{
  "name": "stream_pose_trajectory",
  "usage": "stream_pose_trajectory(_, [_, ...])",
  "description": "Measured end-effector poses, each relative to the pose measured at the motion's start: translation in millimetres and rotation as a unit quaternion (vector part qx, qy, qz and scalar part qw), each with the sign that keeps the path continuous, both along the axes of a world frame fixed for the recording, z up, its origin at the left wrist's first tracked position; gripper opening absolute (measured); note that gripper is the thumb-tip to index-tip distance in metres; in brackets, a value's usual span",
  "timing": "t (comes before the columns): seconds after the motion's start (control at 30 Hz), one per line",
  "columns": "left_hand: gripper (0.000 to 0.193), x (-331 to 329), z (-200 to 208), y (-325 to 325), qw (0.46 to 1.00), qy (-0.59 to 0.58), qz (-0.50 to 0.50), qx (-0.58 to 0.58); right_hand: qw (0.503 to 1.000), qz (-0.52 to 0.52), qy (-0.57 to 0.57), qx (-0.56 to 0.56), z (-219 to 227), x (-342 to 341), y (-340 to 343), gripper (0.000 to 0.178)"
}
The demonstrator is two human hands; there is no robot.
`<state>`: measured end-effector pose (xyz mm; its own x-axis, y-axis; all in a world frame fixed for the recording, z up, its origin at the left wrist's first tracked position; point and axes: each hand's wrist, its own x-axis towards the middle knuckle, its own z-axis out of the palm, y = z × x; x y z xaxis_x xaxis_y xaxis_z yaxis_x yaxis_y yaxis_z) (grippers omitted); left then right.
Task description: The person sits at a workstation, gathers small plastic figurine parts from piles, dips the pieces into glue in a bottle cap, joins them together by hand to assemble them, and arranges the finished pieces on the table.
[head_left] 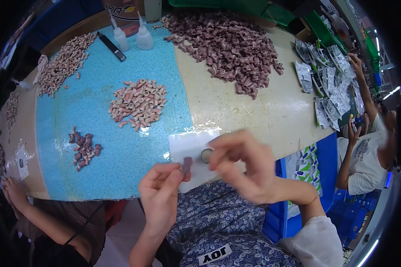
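Note:
Between the thumb and fingers of my left hand (pixel 161 189) is a small purple-brown piece (pixel 187 164), pinched just above the table's near edge. My right hand (pixel 249 167) is to the right of it, smeared by motion, so whether its fingers hold anything cannot be made out. Beside those fingertips, on a white sheet (pixel 178 147), is a small round dark thing (pixel 206 155) with a pale centre. Left of my hands, a small group of purple-brown pieces (pixel 83 149) lies on the blue mat (pixel 138 182). A pile of pink and cream tube-shaped pieces (pixel 138 103) sits farther back.
A large heap of purple-brown pieces (pixel 231 49) covers the far middle. Two white nozzle bottles (pixel 144 38) and a black stick-shaped tool (pixel 112 47) stand or lie far left. Flat packets (pixel 329 80) and a co-worker (pixel 365 151) are right, a blue bin (pixel 327 169) nearer, another person's arm (pixel 49 222) left.

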<state>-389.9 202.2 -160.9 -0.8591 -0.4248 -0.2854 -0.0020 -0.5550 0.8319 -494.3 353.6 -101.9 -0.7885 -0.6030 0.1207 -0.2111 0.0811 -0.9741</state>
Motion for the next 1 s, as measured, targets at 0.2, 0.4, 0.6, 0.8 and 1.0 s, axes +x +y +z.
stream_pose_trajectory(0.2, [0.014, 0, 4, -13, 0.936, 0.009, -0.065, 0.345, 0.991, -0.006, -0.016, 0.131, 10, -14, -3, 0.028])
stream_pose_trajectory(0.4, [0.025, -2, 12, -3, 0.885, 0.147, -0.004, -0.441, 0.954, 0.134, 0.150, 0.224, -1, -2, -11, 0.029])
stream_pose_trajectory(0.6, [0.027, 0, 13, 11, 0.899, 0.146, 0.040, -0.412, 0.962, 0.095, 0.184, 0.180, -15, 14, -9, 0.021])
stream_pose_trajectory(0.8, [0.027, 2, 10, 7, 0.907, 0.144, 0.053, -0.392, 0.958, 0.096, 0.209, 0.168, -18, 16, -18, 0.018])
stream_pose_trajectory(1.0, [0.025, 6, 3, -39, 0.867, 0.102, 0.073, -0.482, 0.959, 0.083, 0.141, 0.230, 8, -5, -19, 0.020])
